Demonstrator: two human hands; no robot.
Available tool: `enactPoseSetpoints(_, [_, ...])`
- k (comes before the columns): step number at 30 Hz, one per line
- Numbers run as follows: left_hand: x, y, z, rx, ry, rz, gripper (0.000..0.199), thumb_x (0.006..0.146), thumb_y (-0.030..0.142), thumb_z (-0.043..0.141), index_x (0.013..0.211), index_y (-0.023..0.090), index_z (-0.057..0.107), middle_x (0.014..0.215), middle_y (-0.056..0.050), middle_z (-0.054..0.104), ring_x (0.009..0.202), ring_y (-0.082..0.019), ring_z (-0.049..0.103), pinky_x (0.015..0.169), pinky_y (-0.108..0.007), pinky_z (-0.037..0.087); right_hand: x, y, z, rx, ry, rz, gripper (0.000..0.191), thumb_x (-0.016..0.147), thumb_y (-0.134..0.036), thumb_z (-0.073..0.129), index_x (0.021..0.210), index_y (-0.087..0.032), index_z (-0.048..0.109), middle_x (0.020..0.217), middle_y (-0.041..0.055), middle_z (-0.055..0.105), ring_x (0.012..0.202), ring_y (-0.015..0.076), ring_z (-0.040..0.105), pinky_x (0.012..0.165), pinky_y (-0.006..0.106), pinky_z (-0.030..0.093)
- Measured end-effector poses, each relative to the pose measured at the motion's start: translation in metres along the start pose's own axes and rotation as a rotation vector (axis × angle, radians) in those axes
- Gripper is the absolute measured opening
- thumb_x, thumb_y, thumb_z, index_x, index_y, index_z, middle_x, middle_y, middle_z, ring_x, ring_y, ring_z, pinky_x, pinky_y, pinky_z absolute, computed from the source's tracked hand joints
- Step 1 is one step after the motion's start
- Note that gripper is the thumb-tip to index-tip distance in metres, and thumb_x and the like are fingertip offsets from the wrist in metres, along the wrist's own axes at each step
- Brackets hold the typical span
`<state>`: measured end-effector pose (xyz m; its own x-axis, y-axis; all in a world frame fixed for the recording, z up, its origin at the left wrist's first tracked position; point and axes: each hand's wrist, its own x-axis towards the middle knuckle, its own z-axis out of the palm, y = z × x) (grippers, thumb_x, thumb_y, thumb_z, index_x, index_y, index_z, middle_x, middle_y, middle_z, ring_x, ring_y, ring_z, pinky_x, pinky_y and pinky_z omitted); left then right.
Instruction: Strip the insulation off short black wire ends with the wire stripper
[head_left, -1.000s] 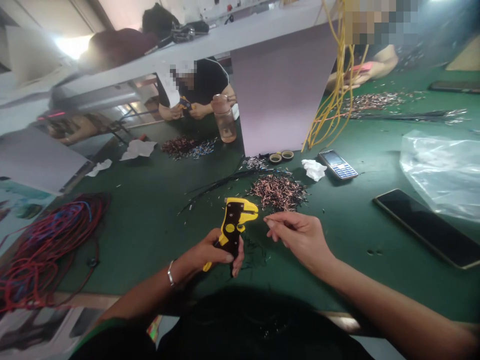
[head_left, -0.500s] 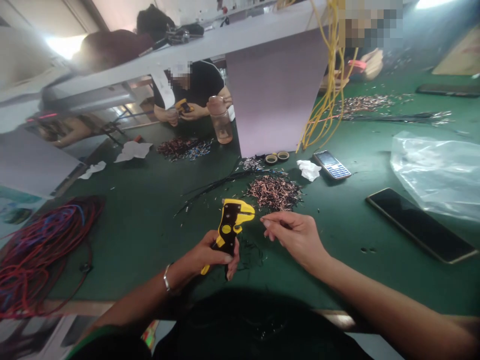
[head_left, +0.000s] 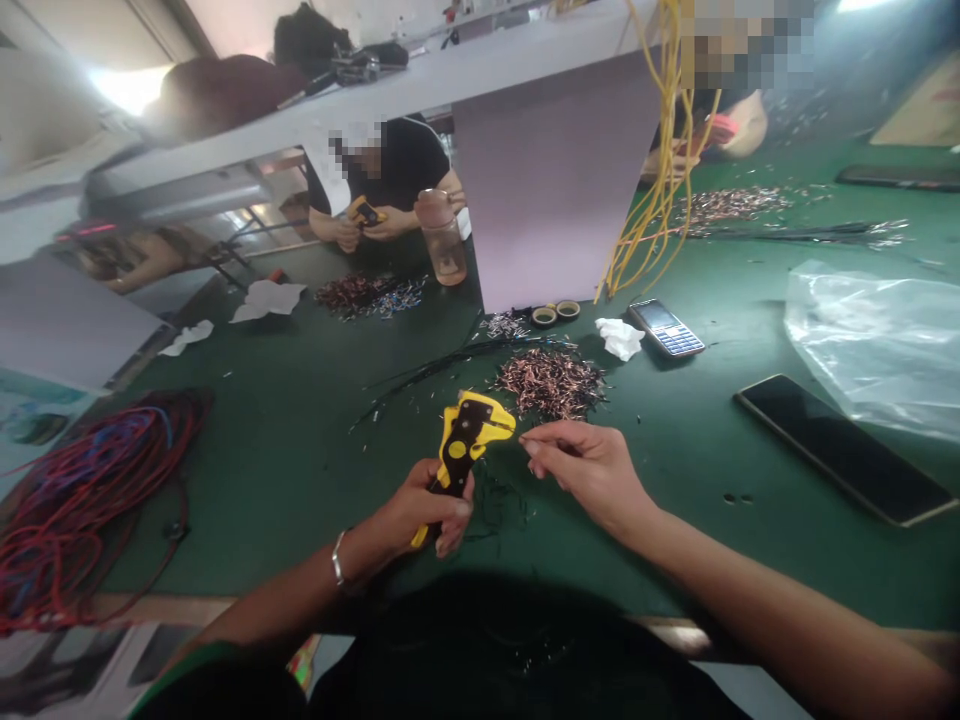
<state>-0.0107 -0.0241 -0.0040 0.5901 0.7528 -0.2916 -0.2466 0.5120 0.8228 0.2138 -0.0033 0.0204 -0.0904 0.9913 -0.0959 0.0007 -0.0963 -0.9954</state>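
My left hand (head_left: 439,505) is wrapped round the handles of a yellow and black wire stripper (head_left: 466,440), its nose pointing right and slightly down. Just right of that nose, the thumb and forefinger of my right hand (head_left: 589,465) are pinched together on what looks like a short wire, mostly hidden by the fingers. A small gap separates the fingertips from the tool. Behind them lies a heap of short copper-ended wire pieces (head_left: 551,383). Black longer wires (head_left: 427,370) stretch to its left, and dark scraps (head_left: 502,500) are scattered under my hands.
Red and blue cables (head_left: 97,490) are coiled at left. On the right are a smartphone (head_left: 844,445), a keypad phone (head_left: 667,328), crumpled tissue (head_left: 620,340) and a plastic bag (head_left: 870,340). Tape rolls (head_left: 555,313) sit by the divider (head_left: 551,200). A co-worker (head_left: 409,165) sits opposite, near a bottle (head_left: 442,240).
The wire stripper has tilted clockwise and shifted slightly up and right in my left hand. My right hand stays in nearly the same place, still pinched.
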Motion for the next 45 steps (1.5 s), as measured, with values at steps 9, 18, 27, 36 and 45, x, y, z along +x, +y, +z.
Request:
enactPoseSetpoints(9, [0.004, 0.008, -0.007, -0.045, -0.072, 0.088, 0.024, 0.065, 0.016, 0.072, 0.086, 0.009, 0.063, 0.063, -0.003, 0.062, 0.049, -0.014, 0.058, 0.048, -0.028, 0.052, 0.003, 0.001, -0.002, -0.008, 0.037, -0.023, 0.015, 0.068, -0.03, 0.068, 0.07, -0.019, 0.078, 0.05, 0.0007, 0.064, 0.041, 0.009, 0.043, 0.04, 0.024, 0.034])
enactPoseSetpoints(18, [0.01, 0.025, -0.017, -0.086, -0.04, 0.17, 0.042, 0.059, 0.018, 0.068, 0.099, 0.009, 0.063, 0.078, -0.01, 0.066, 0.061, -0.022, 0.063, 0.06, -0.039, 0.054, 0.001, 0.005, 0.001, -0.054, -0.046, -0.003, 0.016, 0.069, -0.031, 0.068, 0.07, -0.02, 0.079, 0.05, 0.0007, 0.065, 0.039, 0.0078, 0.041, 0.038, 0.022, 0.033])
enactPoseSetpoints(27, [0.009, 0.028, -0.02, -0.017, -0.118, 0.103, 0.057, 0.058, 0.02, 0.069, 0.113, 0.011, 0.061, 0.094, -0.011, 0.065, 0.071, -0.023, 0.065, 0.067, -0.037, 0.053, 0.005, 0.013, 0.003, -0.029, 0.008, 0.065, 0.02, 0.069, -0.033, 0.069, 0.075, -0.017, 0.079, 0.05, 0.0002, 0.063, 0.036, 0.0073, 0.042, 0.036, 0.023, 0.037])
enactPoseSetpoints(36, [0.01, 0.025, -0.02, -0.029, -0.295, -0.02, 0.078, 0.052, 0.017, 0.074, 0.127, 0.015, 0.055, 0.096, -0.01, 0.066, 0.077, -0.023, 0.064, 0.073, -0.037, 0.052, 0.01, 0.005, -0.007, -0.029, 0.083, 0.013, 0.017, 0.071, -0.032, 0.069, 0.076, -0.018, 0.079, 0.052, -0.0001, 0.062, 0.04, 0.0078, 0.042, 0.039, 0.024, 0.036])
enactPoseSetpoints(45, [0.01, 0.018, -0.025, -0.031, -0.413, -0.066, 0.083, 0.054, 0.018, 0.073, 0.134, 0.017, 0.051, 0.095, -0.009, 0.066, 0.076, -0.023, 0.064, 0.074, -0.039, 0.053, 0.01, 0.004, -0.007, -0.046, 0.071, -0.027, 0.014, 0.07, -0.028, 0.068, 0.072, -0.02, 0.079, 0.051, -0.0009, 0.062, 0.042, 0.0084, 0.044, 0.041, 0.024, 0.036])
